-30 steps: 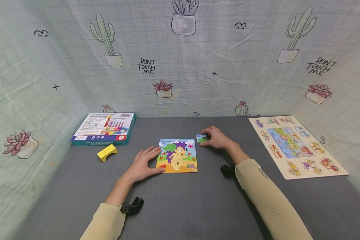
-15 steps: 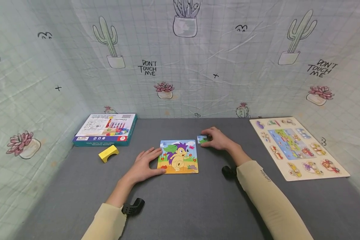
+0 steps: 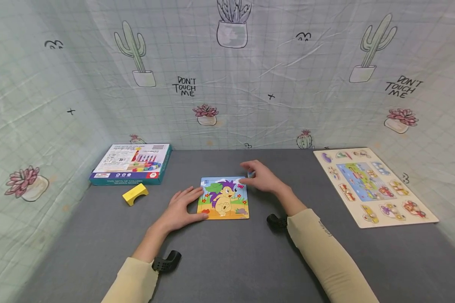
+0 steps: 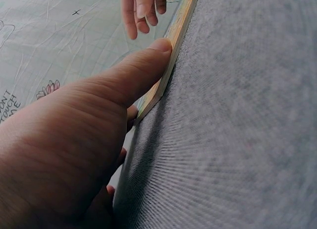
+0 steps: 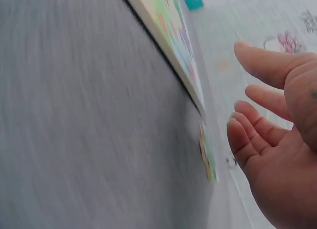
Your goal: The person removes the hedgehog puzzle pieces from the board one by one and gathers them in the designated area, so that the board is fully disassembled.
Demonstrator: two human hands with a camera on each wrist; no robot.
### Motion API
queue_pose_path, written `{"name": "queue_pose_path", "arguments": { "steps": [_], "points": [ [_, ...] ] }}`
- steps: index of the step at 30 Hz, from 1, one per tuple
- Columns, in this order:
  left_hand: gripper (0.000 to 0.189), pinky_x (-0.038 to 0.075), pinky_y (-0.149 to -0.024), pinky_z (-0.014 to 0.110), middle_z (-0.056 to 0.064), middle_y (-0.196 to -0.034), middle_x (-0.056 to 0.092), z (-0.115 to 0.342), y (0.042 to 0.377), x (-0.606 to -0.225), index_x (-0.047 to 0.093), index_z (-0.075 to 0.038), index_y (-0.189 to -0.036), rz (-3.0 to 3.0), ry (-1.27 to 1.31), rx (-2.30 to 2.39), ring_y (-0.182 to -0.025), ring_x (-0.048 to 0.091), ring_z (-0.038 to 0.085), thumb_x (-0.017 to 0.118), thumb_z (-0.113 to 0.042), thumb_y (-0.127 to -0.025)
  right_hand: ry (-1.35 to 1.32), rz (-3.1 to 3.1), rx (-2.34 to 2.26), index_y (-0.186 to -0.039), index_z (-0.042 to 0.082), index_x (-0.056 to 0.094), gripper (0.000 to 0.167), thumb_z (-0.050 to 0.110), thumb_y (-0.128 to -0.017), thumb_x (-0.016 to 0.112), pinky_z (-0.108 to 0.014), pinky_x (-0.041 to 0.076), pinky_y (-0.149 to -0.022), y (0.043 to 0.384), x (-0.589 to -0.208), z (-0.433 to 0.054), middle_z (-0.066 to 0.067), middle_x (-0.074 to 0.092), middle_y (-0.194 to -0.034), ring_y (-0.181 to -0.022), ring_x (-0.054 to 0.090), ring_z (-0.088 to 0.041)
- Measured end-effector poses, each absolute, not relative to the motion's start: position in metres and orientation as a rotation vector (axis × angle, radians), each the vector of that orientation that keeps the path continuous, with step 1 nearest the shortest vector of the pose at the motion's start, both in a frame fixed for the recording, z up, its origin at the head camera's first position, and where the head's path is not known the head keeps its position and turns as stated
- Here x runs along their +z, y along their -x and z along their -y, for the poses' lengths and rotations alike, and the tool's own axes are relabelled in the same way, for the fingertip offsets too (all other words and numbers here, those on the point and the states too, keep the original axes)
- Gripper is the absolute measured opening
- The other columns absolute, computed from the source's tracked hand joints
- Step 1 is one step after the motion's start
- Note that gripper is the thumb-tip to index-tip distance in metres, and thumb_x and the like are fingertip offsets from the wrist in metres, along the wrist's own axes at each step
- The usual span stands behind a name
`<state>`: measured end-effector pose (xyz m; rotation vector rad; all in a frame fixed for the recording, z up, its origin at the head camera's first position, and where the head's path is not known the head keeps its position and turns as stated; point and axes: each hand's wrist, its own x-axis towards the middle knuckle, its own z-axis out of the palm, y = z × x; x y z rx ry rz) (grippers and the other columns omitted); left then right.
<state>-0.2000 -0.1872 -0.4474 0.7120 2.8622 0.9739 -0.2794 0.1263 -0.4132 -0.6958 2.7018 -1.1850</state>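
Note:
A square hedgehog jigsaw puzzle [image 3: 224, 202] lies flat on the grey table. My left hand [image 3: 180, 210] rests at its left side, thumb on the near-left corner and fingertips along the left edge. In the left wrist view the thumb [image 4: 143, 73] presses the board's edge. My right hand [image 3: 264, 177] hovers over the puzzle's far-right corner, fingers apart and holding nothing. A small puzzle piece [image 5: 208, 154] lies on the table beside that corner in the right wrist view; in the head view the hand mostly hides it.
A flat toy box [image 3: 130, 162] stands at the back left, with a yellow arch block [image 3: 135, 193] before it. A wooden picture board [image 3: 377, 212] lies at the right. A cactus-print cloth [image 3: 227, 92] hangs along the table's back and sides.
My right hand has let go of the small puzzle piece and moved left to the puzzle's far-right corner. My left hand stays at the puzzle's left side.

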Motion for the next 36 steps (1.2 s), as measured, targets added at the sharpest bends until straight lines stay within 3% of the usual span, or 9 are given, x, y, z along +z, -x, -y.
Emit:
{"name": "queue_pose_path", "arguments": {
  "steps": [24,36],
  "points": [
    [0.083,0.008,-0.118,0.062,0.009,-0.156,0.043,0.193,0.200,-0.452,0.050,-0.006,-0.150,-2.874,-0.709,0.962,-0.148,0.025,0.038,0.079,-0.048,-0.085,0.698,-2.647,-1.206,-0.143,-0.002,0.052,0.057,0.018,-0.094,0.074,-0.040,0.049,-0.095,0.264,-0.427,-0.065,-0.014,0.055,-0.127,-0.110,0.055,-0.026],
    [0.083,0.008,-0.118,0.061,0.008,-0.156,0.044,0.189,0.200,-0.451,0.050,-0.008,-0.150,-2.869,-0.710,0.959,-0.148,0.025,0.037,0.080,-0.047,-0.084,0.654,-2.789,-0.936,-0.140,0.005,0.058,0.054,0.029,-0.094,0.073,-0.045,0.044,-0.104,0.262,-0.431,-0.061,-0.015,0.049,-0.139,-0.123,0.050,-0.030]
  ]
}}
